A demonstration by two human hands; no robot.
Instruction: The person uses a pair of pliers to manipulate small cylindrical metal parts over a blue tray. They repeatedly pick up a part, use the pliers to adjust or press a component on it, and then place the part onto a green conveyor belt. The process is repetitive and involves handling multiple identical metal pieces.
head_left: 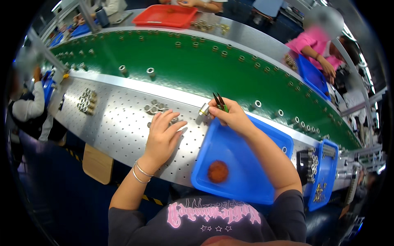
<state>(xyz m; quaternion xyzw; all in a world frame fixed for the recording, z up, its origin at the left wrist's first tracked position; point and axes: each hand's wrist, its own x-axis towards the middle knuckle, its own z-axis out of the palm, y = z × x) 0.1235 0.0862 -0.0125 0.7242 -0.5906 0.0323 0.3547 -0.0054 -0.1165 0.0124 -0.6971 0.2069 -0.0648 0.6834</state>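
My right hand (pixel 233 118) pinches a short silver metal sleeve (pixel 204 109) with a yellowish band. The same hand also holds dark-tipped tweezers (pixel 220 101) with a bit of green, their points facing up and away. My left hand (pixel 161 137) has its fingers spread and hovers over or beside a cluster of metal sleeves (pixel 154 107) on the perforated metal table (pixel 123 119); some of them are partly hidden by the fingers. Below my right forearm lies a blue tray (pixel 200 168) with a fuzzy orange-brown round pad (pixel 218 171) inside.
Beyond the table runs a green conveyor belt (pixel 176 61) carrying many spaced metal fittings. Another group of sleeves (pixel 87 101) stands at the left. A second blue tray (pixel 333 176) with small parts is at the right. Co-workers sit across, beside a red tray (pixel 143 17), and at the left.
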